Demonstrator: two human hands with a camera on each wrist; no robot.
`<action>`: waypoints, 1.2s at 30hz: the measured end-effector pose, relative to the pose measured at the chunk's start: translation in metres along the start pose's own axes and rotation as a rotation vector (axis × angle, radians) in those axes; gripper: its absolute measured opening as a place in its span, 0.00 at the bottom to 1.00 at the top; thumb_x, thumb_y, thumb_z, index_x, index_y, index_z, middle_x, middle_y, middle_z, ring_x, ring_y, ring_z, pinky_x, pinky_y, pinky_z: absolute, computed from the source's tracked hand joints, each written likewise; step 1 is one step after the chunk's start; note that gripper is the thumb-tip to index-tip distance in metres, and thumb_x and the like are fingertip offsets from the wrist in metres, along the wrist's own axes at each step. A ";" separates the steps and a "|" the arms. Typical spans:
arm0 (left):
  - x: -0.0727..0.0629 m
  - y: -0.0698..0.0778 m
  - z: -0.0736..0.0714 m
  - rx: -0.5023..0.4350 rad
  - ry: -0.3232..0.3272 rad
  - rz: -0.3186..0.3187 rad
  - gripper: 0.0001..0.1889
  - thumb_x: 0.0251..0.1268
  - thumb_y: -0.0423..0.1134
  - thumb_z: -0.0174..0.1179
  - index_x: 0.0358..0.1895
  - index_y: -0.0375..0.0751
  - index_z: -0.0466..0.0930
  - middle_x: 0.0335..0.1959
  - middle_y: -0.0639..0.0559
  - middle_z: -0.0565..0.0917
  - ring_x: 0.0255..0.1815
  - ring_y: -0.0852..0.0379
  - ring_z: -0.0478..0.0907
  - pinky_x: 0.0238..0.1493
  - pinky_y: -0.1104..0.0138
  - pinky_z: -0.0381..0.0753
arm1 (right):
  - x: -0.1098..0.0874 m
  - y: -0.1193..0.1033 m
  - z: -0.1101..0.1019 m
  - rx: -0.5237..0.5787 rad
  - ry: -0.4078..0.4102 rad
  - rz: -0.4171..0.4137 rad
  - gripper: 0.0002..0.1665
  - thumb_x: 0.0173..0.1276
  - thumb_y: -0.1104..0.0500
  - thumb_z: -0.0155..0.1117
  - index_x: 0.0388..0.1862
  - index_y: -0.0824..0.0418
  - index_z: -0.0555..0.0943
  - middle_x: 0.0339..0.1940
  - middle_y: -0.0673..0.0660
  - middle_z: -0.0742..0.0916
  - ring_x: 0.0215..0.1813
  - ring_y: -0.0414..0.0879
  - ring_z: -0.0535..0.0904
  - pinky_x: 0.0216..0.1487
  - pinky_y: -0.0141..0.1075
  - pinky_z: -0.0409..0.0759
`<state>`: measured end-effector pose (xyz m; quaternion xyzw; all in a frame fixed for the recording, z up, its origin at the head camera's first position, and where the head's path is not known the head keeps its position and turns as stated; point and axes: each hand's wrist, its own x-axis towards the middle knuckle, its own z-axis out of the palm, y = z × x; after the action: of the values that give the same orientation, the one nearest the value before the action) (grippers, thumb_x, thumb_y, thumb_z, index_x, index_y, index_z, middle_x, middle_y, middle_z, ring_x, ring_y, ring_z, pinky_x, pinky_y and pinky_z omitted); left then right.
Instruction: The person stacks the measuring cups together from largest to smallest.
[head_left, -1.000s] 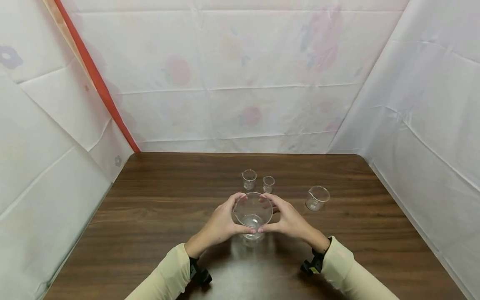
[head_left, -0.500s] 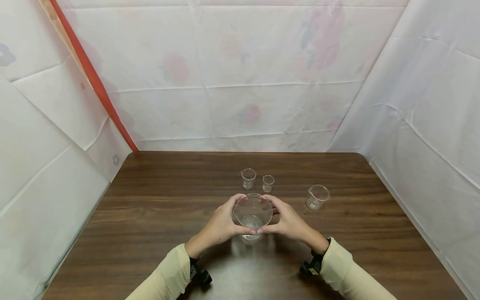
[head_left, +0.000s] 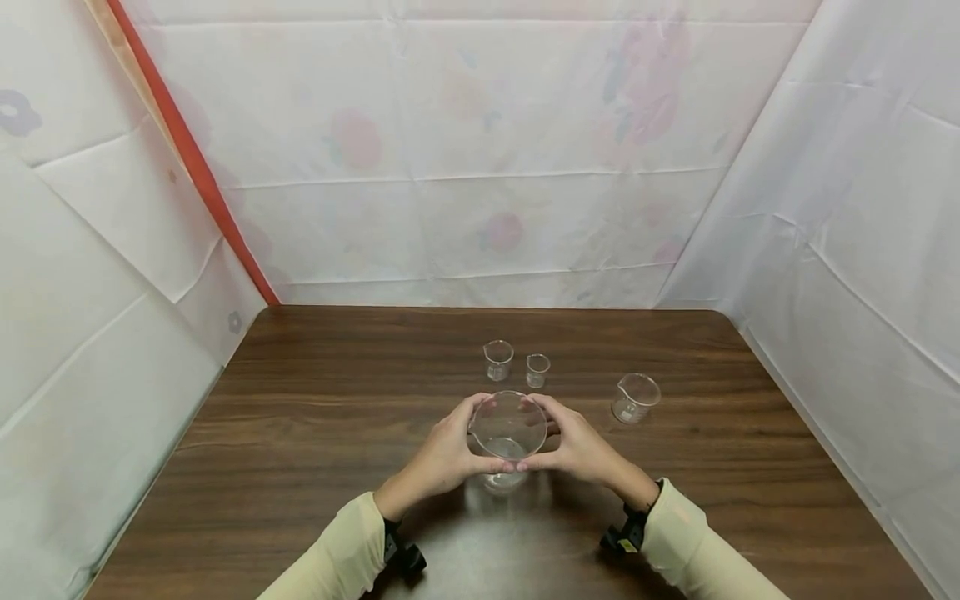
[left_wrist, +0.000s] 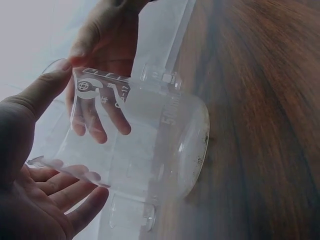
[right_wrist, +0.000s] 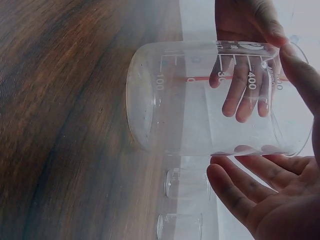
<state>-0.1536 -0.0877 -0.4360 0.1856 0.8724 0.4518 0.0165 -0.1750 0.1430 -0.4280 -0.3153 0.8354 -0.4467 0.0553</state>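
A large clear glass beaker (head_left: pixel 507 429) is between my two hands at the near middle of the table. My left hand (head_left: pixel 448 450) grips its left side, and my right hand (head_left: pixel 573 447) grips its right. Both thumbs lie along the near rim with their tips nearly meeting; the other fingers reach around the far side. White print and a 500 mark show on the beaker (left_wrist: pixel 142 125) in the left wrist view. Scale lines run along the same beaker (right_wrist: pixel 187 122) in the right wrist view. Whether its base touches the wood, I cannot tell.
Beyond the hands stand two small beakers, a larger one (head_left: pixel 498 361) and a tiny one (head_left: pixel 537 372). A medium beaker (head_left: pixel 635 399) stands to the right. The brown wooden table (head_left: pixel 300 433) has white cloth walls (head_left: pixel 420 225) on its back and sides.
Both hands and the large beaker have shifted slightly lower in the head view, toward the person. The grip looks the same, and the other beakers have stayed put.
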 end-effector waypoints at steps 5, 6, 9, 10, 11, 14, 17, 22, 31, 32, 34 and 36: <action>-0.001 -0.001 -0.001 0.030 -0.002 0.016 0.50 0.40 0.56 0.78 0.69 0.45 0.64 0.64 0.47 0.77 0.62 0.44 0.76 0.60 0.51 0.76 | 0.000 0.003 0.002 -0.011 -0.007 0.007 0.49 0.51 0.52 0.80 0.68 0.67 0.67 0.63 0.65 0.79 0.56 0.58 0.81 0.50 0.47 0.83; -0.002 -0.002 -0.002 0.039 0.000 0.018 0.49 0.40 0.56 0.78 0.69 0.46 0.64 0.63 0.47 0.78 0.61 0.44 0.77 0.59 0.51 0.77 | 0.001 0.003 0.003 -0.019 -0.007 0.006 0.49 0.51 0.52 0.80 0.68 0.67 0.67 0.63 0.65 0.79 0.57 0.57 0.80 0.50 0.46 0.83; -0.003 -0.003 -0.005 0.061 0.001 0.015 0.50 0.39 0.57 0.78 0.69 0.46 0.65 0.62 0.49 0.78 0.58 0.44 0.78 0.56 0.51 0.78 | 0.003 0.003 0.004 -0.048 -0.014 -0.007 0.49 0.50 0.50 0.80 0.67 0.67 0.68 0.62 0.64 0.80 0.57 0.55 0.81 0.49 0.40 0.83; -0.004 -0.003 -0.005 0.067 -0.001 0.012 0.50 0.39 0.58 0.78 0.69 0.46 0.66 0.62 0.50 0.78 0.57 0.45 0.78 0.55 0.51 0.78 | 0.003 0.002 0.004 -0.054 -0.017 -0.009 0.49 0.50 0.50 0.80 0.66 0.67 0.68 0.62 0.63 0.80 0.56 0.55 0.81 0.49 0.38 0.82; -0.004 -0.004 -0.005 0.073 -0.008 0.005 0.50 0.39 0.58 0.77 0.69 0.46 0.66 0.61 0.50 0.77 0.57 0.45 0.78 0.54 0.51 0.78 | 0.003 0.002 0.005 -0.057 -0.020 -0.009 0.49 0.50 0.50 0.80 0.66 0.66 0.69 0.61 0.63 0.81 0.56 0.54 0.81 0.49 0.38 0.82; -0.005 -0.005 -0.005 0.077 -0.032 -0.007 0.51 0.38 0.60 0.77 0.69 0.46 0.66 0.62 0.50 0.77 0.57 0.46 0.78 0.54 0.52 0.78 | 0.001 0.003 0.005 -0.067 -0.035 -0.011 0.48 0.50 0.49 0.80 0.65 0.66 0.69 0.60 0.62 0.81 0.56 0.54 0.82 0.48 0.36 0.82; -0.004 -0.006 -0.003 0.081 -0.045 -0.001 0.51 0.38 0.61 0.77 0.69 0.47 0.66 0.62 0.49 0.77 0.57 0.46 0.78 0.54 0.52 0.79 | 0.000 0.004 0.005 -0.083 -0.036 -0.004 0.48 0.50 0.48 0.80 0.65 0.65 0.69 0.60 0.61 0.82 0.55 0.54 0.82 0.48 0.36 0.82; 0.001 -0.005 -0.003 0.079 -0.021 0.038 0.50 0.39 0.59 0.77 0.69 0.45 0.66 0.62 0.49 0.78 0.58 0.48 0.78 0.56 0.54 0.79 | 0.004 0.003 0.000 -0.128 -0.024 -0.023 0.47 0.48 0.49 0.81 0.63 0.63 0.70 0.56 0.60 0.84 0.54 0.52 0.82 0.47 0.37 0.82; 0.006 -0.003 -0.005 0.083 -0.019 0.045 0.51 0.38 0.57 0.78 0.69 0.42 0.66 0.62 0.47 0.78 0.60 0.47 0.77 0.58 0.54 0.78 | 0.007 -0.001 -0.006 -0.147 -0.043 -0.028 0.47 0.49 0.49 0.81 0.63 0.65 0.69 0.56 0.62 0.84 0.54 0.54 0.82 0.47 0.37 0.82; 0.006 -0.003 -0.005 0.085 -0.023 0.044 0.51 0.39 0.58 0.78 0.69 0.42 0.66 0.63 0.47 0.78 0.60 0.47 0.77 0.58 0.54 0.78 | 0.006 0.000 -0.006 -0.150 -0.044 -0.027 0.47 0.49 0.49 0.81 0.63 0.65 0.69 0.56 0.62 0.84 0.54 0.53 0.82 0.47 0.37 0.82; 0.006 -0.003 -0.005 0.079 -0.024 0.043 0.51 0.38 0.58 0.78 0.69 0.41 0.67 0.63 0.47 0.78 0.60 0.46 0.77 0.58 0.53 0.78 | 0.006 0.000 -0.006 -0.158 -0.044 -0.028 0.47 0.49 0.48 0.80 0.63 0.65 0.69 0.56 0.62 0.84 0.54 0.53 0.82 0.47 0.37 0.82; 0.006 -0.003 -0.004 0.082 -0.021 0.047 0.51 0.38 0.58 0.78 0.68 0.41 0.67 0.62 0.47 0.78 0.60 0.47 0.77 0.58 0.53 0.78 | 0.005 0.001 -0.006 -0.163 -0.042 -0.030 0.47 0.49 0.47 0.80 0.63 0.65 0.70 0.55 0.61 0.84 0.53 0.53 0.82 0.47 0.37 0.82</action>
<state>-0.1605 -0.0904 -0.4347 0.2113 0.8853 0.4141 0.0073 -0.1818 0.1447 -0.4240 -0.3407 0.8629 -0.3712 0.0402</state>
